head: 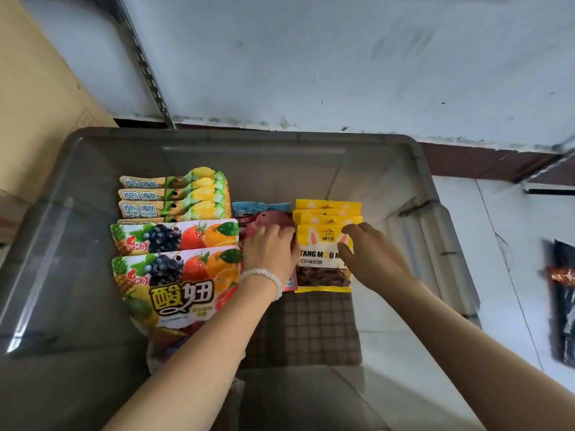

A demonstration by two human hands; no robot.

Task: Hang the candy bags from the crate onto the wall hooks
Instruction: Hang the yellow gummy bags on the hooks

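Yellow candy bags (326, 244) stacked overlapping on the crate floor, right of centre, front one printed with rabbit ears and dark sweets showing through its window. Right hand (367, 253) laid against the front bag's right edge, fingers (350, 230) curled over its top corner, half closed but not yet lifting; whether truly pinched, cannot tell. Left hand (270, 247), beaded bracelet at the wrist, pressed flat on the red bag (264, 219) just beside, fingers spread and holding nothing.

Step in hand, by the look of it: picking the next bag out of the crate, none raised yet. Next move calls for closing on the top edge near the hang hole, lifting clear of the stack, then turning up toward the wall; no hooks in view here.

Grey crate (429, 194) also carrying two large fruit-print bags (177, 269) at left and a fanned row of yellow-green bags (174, 194) behind them. Checked liner bare at front centre.
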